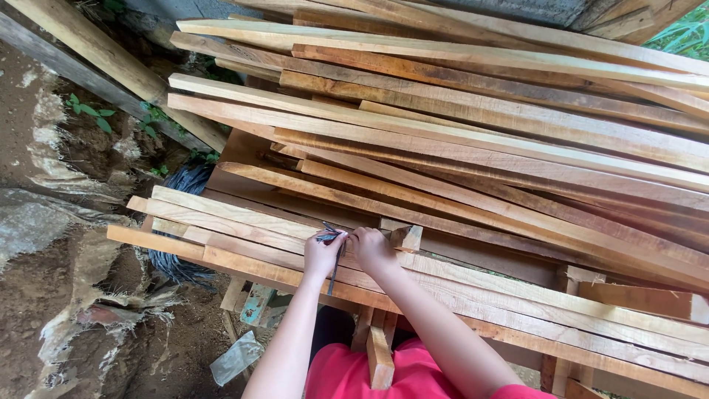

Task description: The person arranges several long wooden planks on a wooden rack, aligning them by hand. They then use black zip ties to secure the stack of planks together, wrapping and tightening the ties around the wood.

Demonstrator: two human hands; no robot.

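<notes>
A deep stack of rough-sawn planks (473, 140) fills most of the view, the boards lying at a slant from upper left to lower right, their cut left ends stepping outward unevenly over bare earth (66, 295). The nearest planks (244, 236) form the front edge of the stack, their ends jutting past the rest toward the left. Under that overhang a bundle of dark wire or cord (181, 185) shows, with a torn pale sheet (44, 148) spread on the ground beyond; that left side holds the only open room, the right being boarded over to the frame's edge. A person in a red shirt (369, 377) stands against the front edge, both forearms reaching up over the near boards. The left hand (321, 255) is closed, fingers curled, around a thin dark tool (332, 255), seemingly a pencil or marker, whose ends show above and below the fist, resting on the top face of a near plank. The right hand (373, 250) is just beside it, fingers bent and pressed to the same board, apparently touching the tool; whether it grips anything cannot be told. A small wood offcut (406, 238) sits just right of the hands.
</notes>
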